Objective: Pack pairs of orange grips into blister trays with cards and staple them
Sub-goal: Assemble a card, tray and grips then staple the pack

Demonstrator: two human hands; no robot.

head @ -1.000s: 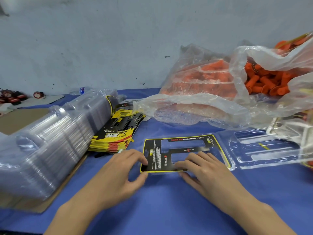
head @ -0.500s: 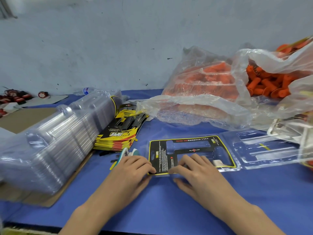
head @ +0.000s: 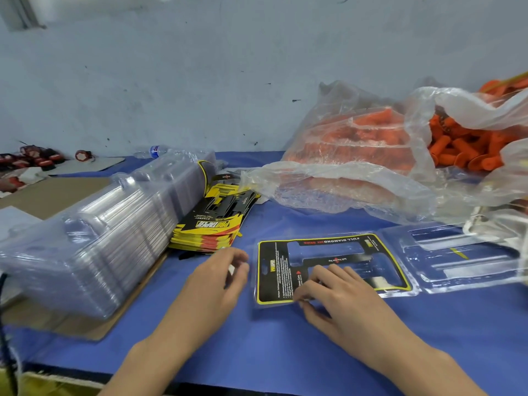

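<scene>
I am pressing the black and yellow paper card (head: 274,270) down into one half of the clear plastic blister tray (head: 457,261), which is lying open on the blue table cover (head: 285,347) right in front of me. My right hand (head: 343,298) is resting on the card, its fingers (head: 323,274) a little spread and pushing flat, thumb at the near edge. My left hand (head: 211,284) is hovering just beside the tray with curled fingers; I cannot tell if it is pinching anything. I think I should be sliding the card gently until its holes are sitting over the tray's hollows, flat at every corner. The orange rubber grips (head: 463,150) are lying in the crinkly clear plastic bag (head: 357,178), far back on my right.
</scene>
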